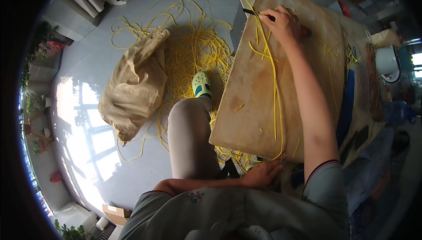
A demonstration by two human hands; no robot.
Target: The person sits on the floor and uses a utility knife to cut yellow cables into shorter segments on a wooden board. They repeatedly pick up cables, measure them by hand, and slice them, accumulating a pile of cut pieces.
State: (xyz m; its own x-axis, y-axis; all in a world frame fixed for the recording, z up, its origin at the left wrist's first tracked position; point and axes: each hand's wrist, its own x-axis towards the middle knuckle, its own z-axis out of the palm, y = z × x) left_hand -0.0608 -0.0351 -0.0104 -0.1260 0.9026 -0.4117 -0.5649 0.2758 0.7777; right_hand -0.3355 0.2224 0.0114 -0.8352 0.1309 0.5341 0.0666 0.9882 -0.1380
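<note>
My right hand (283, 24) is at the far left edge of a worn wooden board (244, 118), closed on a thin black tool (251, 12), perhaps a knife. The tool lies across yellow cords (273, 65), which run down the board towards me. Close to my body, my left hand (265, 173) pinches the near end of a cord at the board's front edge; its fingertips are partly hard to see. Short yellow cord pieces (257, 49) lie on the board. Something red shows beside my right hand, mostly hidden.
Tangled yellow cord (211, 47) covers the floor around my shoe (201, 83). A crumpled tan sack (136, 85) lies left of it. Right of the board are a blue strip (346, 108), a bundle of brown strands (371, 75), a white container (387, 62) and a blue plastic bottle (397, 112).
</note>
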